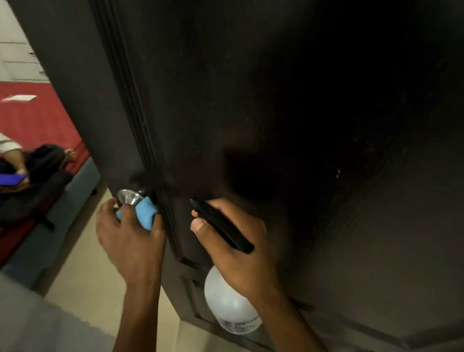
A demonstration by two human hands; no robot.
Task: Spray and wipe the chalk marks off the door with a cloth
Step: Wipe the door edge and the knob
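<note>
Soft, light blue cloth (145, 211) sitting bunched in left hand (130, 237), fingers curling round it, pressing against round silver metal door knob (128, 196). Likely limp and easy to wad; best gripping as a folded pad.

Translucent white plastic spray bottle (230, 305) with black trigger head hanging from right hand (237, 247), fingers wrapping the neck. Probably light, slippery if wet.

Dark brown panelled door (285, 97) showing faint pale specks.

Your left hand (130, 234) grips blue cloth (146, 213) against the metal knob (129, 196). Your right hand (237, 247) holds the spray bottle (230, 305), black nozzle (219, 221) facing the dark door (285, 110) just ahead.
</note>
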